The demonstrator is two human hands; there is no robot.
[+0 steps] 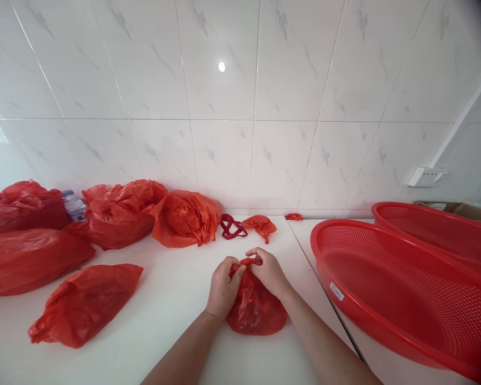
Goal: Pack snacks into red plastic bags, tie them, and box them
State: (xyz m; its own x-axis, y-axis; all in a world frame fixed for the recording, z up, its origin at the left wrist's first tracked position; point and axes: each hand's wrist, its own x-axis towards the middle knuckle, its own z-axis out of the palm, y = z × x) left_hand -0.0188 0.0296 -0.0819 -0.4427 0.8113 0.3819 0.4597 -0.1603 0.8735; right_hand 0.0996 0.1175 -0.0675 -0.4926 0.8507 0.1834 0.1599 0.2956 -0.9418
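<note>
Both the left hand (223, 287) and the right hand (269, 270) are pinching their fingers shut around the gathered neck of a small, full red plastic bag (255, 310) (resting on the white desk (176, 299) just beneath them), keeping its mouth bunched closed.

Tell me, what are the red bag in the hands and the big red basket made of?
Red bag: thin glossy plastic film, probably; it crinkles and light shows through. Red basket: stiff moulded plastic, it seems, smooth with rows of tiny holes.

A single head-worn camera looks forward and down, close over a white tabletop (172, 299), facing a tiled wall (240, 107) just behind.
</note>
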